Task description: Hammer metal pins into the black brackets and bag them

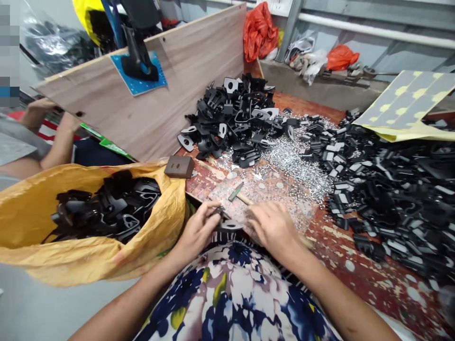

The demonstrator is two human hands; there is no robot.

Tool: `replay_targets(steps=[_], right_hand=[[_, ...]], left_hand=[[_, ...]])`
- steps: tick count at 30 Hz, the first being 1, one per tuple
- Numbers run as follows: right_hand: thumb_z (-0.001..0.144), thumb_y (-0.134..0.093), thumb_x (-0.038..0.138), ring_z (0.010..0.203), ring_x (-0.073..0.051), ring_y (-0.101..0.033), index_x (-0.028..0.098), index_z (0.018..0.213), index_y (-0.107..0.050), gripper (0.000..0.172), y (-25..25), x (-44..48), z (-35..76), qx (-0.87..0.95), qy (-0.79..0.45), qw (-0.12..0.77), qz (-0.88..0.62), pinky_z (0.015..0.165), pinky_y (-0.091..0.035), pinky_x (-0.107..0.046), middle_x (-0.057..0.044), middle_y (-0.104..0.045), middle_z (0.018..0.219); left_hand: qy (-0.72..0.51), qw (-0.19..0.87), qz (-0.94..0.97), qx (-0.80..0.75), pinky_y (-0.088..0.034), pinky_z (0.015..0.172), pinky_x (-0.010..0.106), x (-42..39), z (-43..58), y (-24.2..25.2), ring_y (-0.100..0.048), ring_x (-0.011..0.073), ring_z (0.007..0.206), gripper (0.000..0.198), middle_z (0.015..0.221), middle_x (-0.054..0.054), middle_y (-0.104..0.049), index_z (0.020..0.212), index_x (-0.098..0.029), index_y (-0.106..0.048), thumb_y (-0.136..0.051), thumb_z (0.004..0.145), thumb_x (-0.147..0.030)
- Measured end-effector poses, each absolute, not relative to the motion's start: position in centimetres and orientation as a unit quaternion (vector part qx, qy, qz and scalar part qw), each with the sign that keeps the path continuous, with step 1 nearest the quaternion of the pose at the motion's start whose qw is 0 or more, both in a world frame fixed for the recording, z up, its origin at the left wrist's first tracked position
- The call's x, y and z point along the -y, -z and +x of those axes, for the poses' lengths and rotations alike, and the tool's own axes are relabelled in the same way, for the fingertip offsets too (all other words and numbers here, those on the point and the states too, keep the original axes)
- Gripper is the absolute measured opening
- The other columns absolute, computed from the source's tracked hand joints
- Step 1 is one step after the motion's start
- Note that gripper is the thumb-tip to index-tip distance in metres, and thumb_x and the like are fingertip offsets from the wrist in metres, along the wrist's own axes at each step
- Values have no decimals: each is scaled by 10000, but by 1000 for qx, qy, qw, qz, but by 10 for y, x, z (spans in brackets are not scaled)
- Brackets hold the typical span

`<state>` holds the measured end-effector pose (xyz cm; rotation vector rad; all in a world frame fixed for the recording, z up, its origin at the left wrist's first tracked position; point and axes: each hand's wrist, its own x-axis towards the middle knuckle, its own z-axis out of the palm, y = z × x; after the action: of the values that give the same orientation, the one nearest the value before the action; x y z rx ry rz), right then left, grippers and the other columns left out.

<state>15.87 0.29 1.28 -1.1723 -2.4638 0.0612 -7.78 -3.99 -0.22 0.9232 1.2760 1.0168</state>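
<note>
My left hand (pixel 197 229) is pinched on a small black plastic part (pixel 227 223) at the near edge of the worn red table (pixel 355 255). My right hand (pixel 272 225) is closed just to the right of that part, fingers curled towards it; what it holds is hidden. A small hammer (pixel 237 193) lies on the table just beyond both hands. Silvery pins (pixel 295 166) are scattered over the table beyond the hammer.
Black parts are heaped at the back centre (pixel 234 118) and along the right (pixel 391 189). A yellow bag (pixel 71 255) of black parts sits at the left. A wooden board (pixel 177 80) stands behind it. Another person's arm (pixel 53 137) shows far left.
</note>
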Motion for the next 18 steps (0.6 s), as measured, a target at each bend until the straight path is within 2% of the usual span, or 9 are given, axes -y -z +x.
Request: replay_targets(steps=[2,4,6,9,11,13,15,16,18], right_hand=[[955,-630,281,878,-253,-623,184,972,-644,99,-4,-6,174,871,27,116,-477,781,-473,-389,-105,-683,940],[925,-669,314,851,-266,-623,185,887,-618,145,6,-8,189,862,54,49,-501,690,-448,-356,-117,-663,920],[933,-647,305,752,-228,-629,186,877,-594,142,16,-6,199,861,24,12,-508,594,-411,-314,-95,-666,887],[990,-540,288,514,-172,-573,173,1027,-599,135,20,2,206,847,-75,0,-526,473,-351,-289,-6,-640,678],[1015,-490,266,504,-174,-606,169,1229,-586,254,12,8,209,851,-126,47,-508,478,-408,-287,11,-667,658],[1026,-486,229,681,-182,-711,211,1430,-512,405,-4,14,210,858,-132,140,-475,590,-518,-292,-39,-763,887],[1015,-519,176,854,-180,-743,280,1534,-448,534,-21,19,210,850,-104,240,-457,706,-565,-289,-65,-758,1120],[1001,-543,146,885,-178,-741,305,1560,-425,594,-28,22,209,841,-86,281,-454,729,-569,-284,-63,-748,1146],[967,-581,96,824,-171,-726,324,1596,-375,700,-32,25,204,823,-48,344,-450,697,-564,-276,-51,-745,1051]], left_hand=[[-408,578,391,-588,-270,409,193,39,-92,6,-435,81,487,421,828,8,-646,1224,-220,-586,-606,943,-533],[-415,554,388,-609,-269,412,197,32,-94,15,-415,88,474,433,758,-5,-610,1174,-207,-607,-554,951,-576],[-422,519,409,-621,-302,427,208,21,-87,28,-423,102,472,426,698,-20,-573,1089,-197,-620,-519,951,-587],[-413,468,452,-637,-335,448,239,9,-73,47,-445,123,465,419,626,-31,-523,878,-193,-610,-457,958,-575],[-414,440,466,-646,-363,505,257,6,-67,55,-473,136,505,434,606,-28,-499,744,-201,-561,-431,966,-551],[-423,416,470,-654,-384,579,271,6,-66,59,-499,151,566,433,601,-24,-492,685,-207,-524,-420,971,-516],[-428,397,474,-660,-384,627,282,7,-67,60,-514,161,604,425,598,-20,-505,664,-211,-515,-413,974,-484],[-428,391,475,-662,-380,635,286,7,-68,60,-516,164,606,425,595,-19,-514,660,-212,-516,-409,976,-474],[-430,383,478,-663,-374,637,288,8,-68,60,-521,166,603,424,594,-18,-529,661,-214,-523,-397,981,-462]])
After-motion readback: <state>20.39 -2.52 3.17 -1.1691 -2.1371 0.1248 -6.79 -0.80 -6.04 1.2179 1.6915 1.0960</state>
